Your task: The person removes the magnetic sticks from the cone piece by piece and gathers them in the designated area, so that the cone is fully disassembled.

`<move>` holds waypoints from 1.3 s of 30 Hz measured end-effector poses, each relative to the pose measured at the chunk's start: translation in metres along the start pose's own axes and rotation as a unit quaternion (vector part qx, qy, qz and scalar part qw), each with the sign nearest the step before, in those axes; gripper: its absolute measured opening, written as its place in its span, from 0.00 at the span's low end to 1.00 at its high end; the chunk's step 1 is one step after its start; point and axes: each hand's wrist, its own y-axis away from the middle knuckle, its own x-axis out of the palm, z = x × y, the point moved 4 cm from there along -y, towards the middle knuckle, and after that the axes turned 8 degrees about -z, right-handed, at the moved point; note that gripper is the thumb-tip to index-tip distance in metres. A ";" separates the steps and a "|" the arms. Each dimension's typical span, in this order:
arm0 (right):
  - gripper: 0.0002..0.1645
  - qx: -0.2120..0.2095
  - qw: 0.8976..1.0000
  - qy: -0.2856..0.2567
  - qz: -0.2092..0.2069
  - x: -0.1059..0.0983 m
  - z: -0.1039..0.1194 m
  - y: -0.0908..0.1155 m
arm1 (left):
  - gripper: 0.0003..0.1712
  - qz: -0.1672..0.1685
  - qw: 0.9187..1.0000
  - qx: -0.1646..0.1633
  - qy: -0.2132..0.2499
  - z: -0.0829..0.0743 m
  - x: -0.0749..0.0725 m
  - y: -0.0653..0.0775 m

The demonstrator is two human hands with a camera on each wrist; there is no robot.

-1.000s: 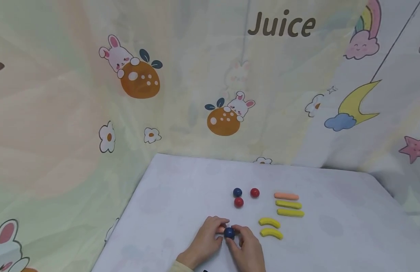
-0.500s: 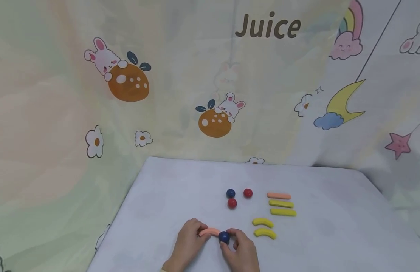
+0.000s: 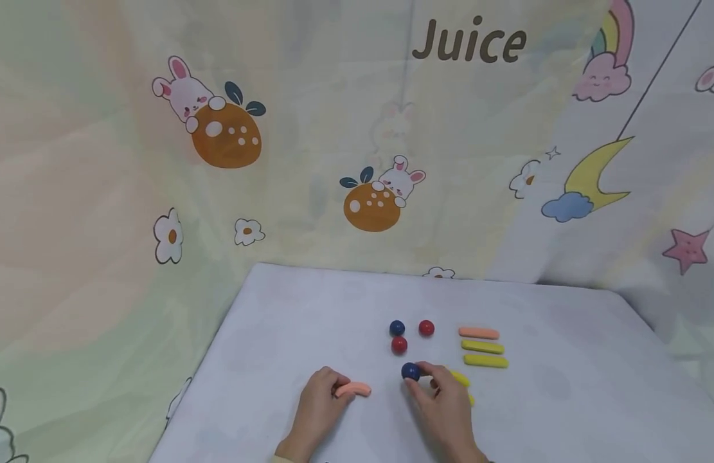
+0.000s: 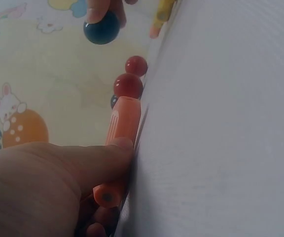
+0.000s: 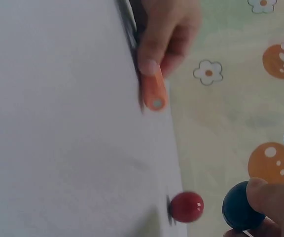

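My left hand (image 3: 321,402) pinches a short curved orange stick (image 3: 353,389) between thumb and fingers, low over the white table. The left wrist view shows a small dark disc in the near end of this orange stick (image 4: 124,121). To the right, my right hand (image 3: 446,405) holds a dark blue ball (image 3: 410,372) by thumb and fingertips. A gap separates that ball from the stick's free end. In the right wrist view the blue ball (image 5: 242,207) appears beside a red ball (image 5: 187,207) on the table. Curved yellow sticks (image 3: 461,378) are partly hidden behind my right hand.
Beyond my hands lie another blue ball (image 3: 397,328) and two red balls, one near it (image 3: 399,345) and one farther right (image 3: 426,328). A straight orange stick (image 3: 479,333) and two straight yellow sticks (image 3: 486,361) lie in a row at right. A printed cloth (image 3: 310,212) hangs behind the table.
The blue ball was at the orange stick's end half a second ago; my right hand has carried it away to the right and farther back. My left hand keeps its hold on the stick.
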 end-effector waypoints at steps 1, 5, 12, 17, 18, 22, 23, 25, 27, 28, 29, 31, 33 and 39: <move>0.23 -0.017 1.000 0.005 -0.011 -0.003 -0.002 -0.009 | 0.10 0.000 1.000 -0.001 0.001 0.000 0.000 0.000; 0.23 -0.040 0.999 0.012 -0.029 -0.008 -0.013 -0.039 | 0.10 0.007 1.000 -0.015 0.013 0.001 0.001 0.000; 0.25 0.000 1.000 0.004 0.017 0.003 -0.029 -0.065 | 0.08 0.011 0.999 -0.020 0.033 0.000 0.001 0.004; 0.26 0.006 0.999 0.015 0.029 0.007 -0.032 -0.067 | 0.07 0.010 0.999 -0.018 0.029 -0.002 0.002 0.005; 0.26 0.005 0.999 0.017 0.030 0.007 -0.032 -0.066 | 0.07 0.009 0.999 -0.017 0.029 -0.002 0.002 0.005; 0.26 0.002 0.999 0.023 0.028 0.009 -0.033 -0.066 | 0.07 0.008 0.999 -0.016 0.031 -0.003 0.001 0.004; 0.26 0.001 0.999 0.025 0.027 0.009 -0.033 -0.066 | 0.07 0.009 0.999 -0.016 0.031 -0.003 0.002 0.004; 0.26 0.000 0.999 0.030 0.027 0.011 -0.032 -0.066 | 0.07 0.010 0.999 -0.018 0.033 -0.003 0.001 0.004; 0.26 -0.001 0.999 0.034 0.027 0.012 -0.031 -0.067 | 0.07 0.010 0.999 -0.020 0.033 -0.002 0.002 0.004; 0.26 -0.002 0.999 0.035 0.027 0.013 -0.031 -0.067 | 0.07 0.010 0.999 -0.021 0.033 -0.002 0.001 0.004; 0.26 -0.003 0.999 0.035 0.028 0.013 -0.030 -0.067 | 0.08 0.010 0.999 -0.021 0.033 -0.002 0.001 0.003; 0.26 -0.004 0.999 0.034 0.027 0.014 -0.029 -0.067 | 0.08 0.008 0.999 -0.020 0.032 -0.002 0.001 0.003; 0.26 -0.003 0.999 0.032 0.027 0.014 -0.028 -0.067 | 0.08 0.005 0.999 -0.017 0.031 -0.003 0.000 0.003; 0.26 0.001 0.999 0.030 0.024 0.014 -0.025 -0.068 | 0.08 -0.001 0.999 -0.010 0.030 -0.002 -0.001 0.002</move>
